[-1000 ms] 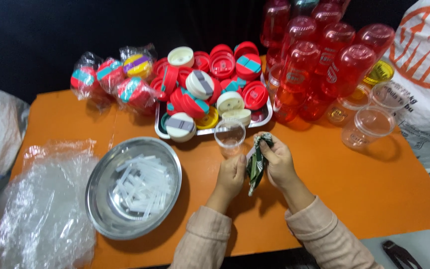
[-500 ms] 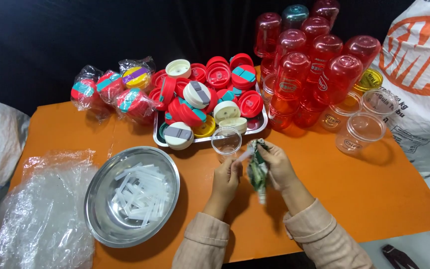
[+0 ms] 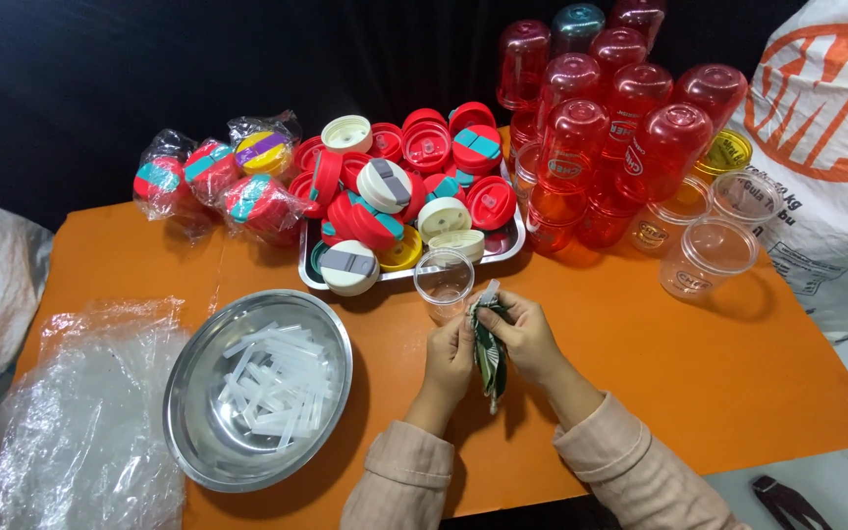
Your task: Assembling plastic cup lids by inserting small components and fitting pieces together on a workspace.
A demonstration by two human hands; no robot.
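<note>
Over the orange table, my left hand and my right hand both grip a small green and white sachet. The sachet hangs upright between them, its top pinched by the fingers. A small clear plastic cup stands on the table just beyond my hands, upright, with nothing visible inside it.
A round steel bowl with several clear plastic straws sits at the left. A metal tray piled with red and white lids stands behind the cup. Red and clear cups are stacked at the back right. Crumpled plastic wrap lies far left; white sacks flank the table.
Both hands stay on the sachet and have shifted slightly on it. The camera view has tilted a little, so the table sits lower in the picture.
</note>
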